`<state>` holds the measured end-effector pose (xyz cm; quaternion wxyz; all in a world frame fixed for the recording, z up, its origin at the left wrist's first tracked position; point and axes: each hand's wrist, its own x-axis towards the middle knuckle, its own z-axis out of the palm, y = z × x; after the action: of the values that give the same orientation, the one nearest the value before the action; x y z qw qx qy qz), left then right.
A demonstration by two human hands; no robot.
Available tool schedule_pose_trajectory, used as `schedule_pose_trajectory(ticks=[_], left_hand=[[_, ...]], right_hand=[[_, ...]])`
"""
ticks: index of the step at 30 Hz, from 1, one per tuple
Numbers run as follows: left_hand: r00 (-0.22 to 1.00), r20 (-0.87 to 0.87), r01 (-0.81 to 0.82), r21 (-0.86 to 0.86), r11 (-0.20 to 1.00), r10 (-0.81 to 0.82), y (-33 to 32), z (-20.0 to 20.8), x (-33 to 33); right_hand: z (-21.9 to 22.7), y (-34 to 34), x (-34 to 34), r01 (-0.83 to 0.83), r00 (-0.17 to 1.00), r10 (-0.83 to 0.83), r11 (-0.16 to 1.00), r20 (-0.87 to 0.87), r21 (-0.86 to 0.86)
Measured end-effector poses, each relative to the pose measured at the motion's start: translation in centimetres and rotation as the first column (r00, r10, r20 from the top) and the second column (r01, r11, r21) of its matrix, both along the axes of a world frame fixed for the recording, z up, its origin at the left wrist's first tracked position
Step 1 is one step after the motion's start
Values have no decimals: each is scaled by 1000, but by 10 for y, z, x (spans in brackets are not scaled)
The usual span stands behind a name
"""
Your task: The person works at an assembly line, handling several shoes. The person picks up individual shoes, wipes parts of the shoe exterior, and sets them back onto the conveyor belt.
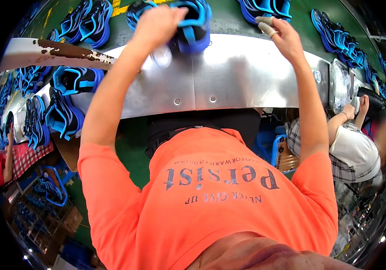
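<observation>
My left hand (159, 22) is closed, its fingertips at the collar of a black and blue sneaker (196, 33) near the metal table's edge. Part of another blue sneaker (134, 17) shows behind that hand. My right hand (285, 38) is raised to the right, with pale covers on two fingertips held slightly apart and nothing visible between them. Just beyond it stands a pair of blue sneakers (258, 10) on the green surface. A small, whitish, blurred patch (161, 56) lies below my left wrist; I cannot make out what it is.
A metal ledge (242, 76) runs in front of me. At left, a chipped white bar (62, 55) crosses near several sneakers (62, 110). More sneakers (339, 40) line the right. A clear tray (340, 85) sits by a co-worker (354, 148); another person's checked clothing (31, 157) shows at left.
</observation>
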<state>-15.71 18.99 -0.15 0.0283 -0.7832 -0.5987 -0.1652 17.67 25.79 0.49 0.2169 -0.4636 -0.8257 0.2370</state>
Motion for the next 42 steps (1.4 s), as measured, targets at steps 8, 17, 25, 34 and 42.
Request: schedule_pose_trajectory(ticks=[8, 17, 25, 34, 42], left_hand=[[937, 343, 54, 26, 998, -60, 3, -10, 1], [371, 837, -28, -423, 906, 402, -118, -27, 60], [633, 466, -146, -712, 687, 618, -186, -8, 61], [871, 491, 16, -3, 1000, -13, -146, -5, 69], [852, 521, 27, -150, 988, 56, -179, -3, 88]], right_hand=[[-42, 104, 12, 49, 677, -187, 976, 712, 211], [-6, -81, -61, -345, 929, 270, 880, 254, 326], [37, -187, -42, -478, 878, 463, 842, -120, -250], [9, -150, -49, -207, 977, 196, 967, 90, 146], [2, -164, -44, -57, 996, 40, 972, -82, -226]])
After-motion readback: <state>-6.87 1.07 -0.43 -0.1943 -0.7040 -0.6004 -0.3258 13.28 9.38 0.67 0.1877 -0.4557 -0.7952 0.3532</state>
